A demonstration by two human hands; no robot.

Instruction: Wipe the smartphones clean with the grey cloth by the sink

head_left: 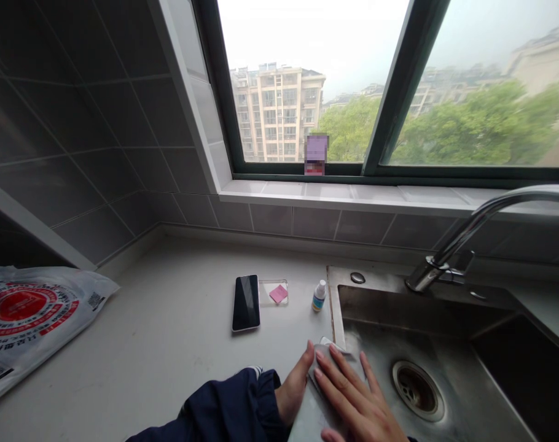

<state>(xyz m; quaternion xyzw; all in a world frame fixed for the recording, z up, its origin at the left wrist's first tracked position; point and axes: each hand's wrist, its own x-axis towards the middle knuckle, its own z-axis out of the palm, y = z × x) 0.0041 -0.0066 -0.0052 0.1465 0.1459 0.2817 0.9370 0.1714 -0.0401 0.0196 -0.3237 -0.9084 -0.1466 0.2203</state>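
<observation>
Left hand (294, 390) grips side of pale flat thing (312, 417) by left rim of sink (335, 307), likely steadying it; right hand (355, 396) spread on top, fingers extended, perhaps pressing. Bottle (319, 296) near.

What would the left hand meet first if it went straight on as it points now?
The left hand would probably meet the small bottle beside the sink, though depth is unclear.

My feed shows a white plastic bottle (319, 297) between a black rectangular phone (246, 303), left, and a rectangular steel sink (369, 328).
</observation>
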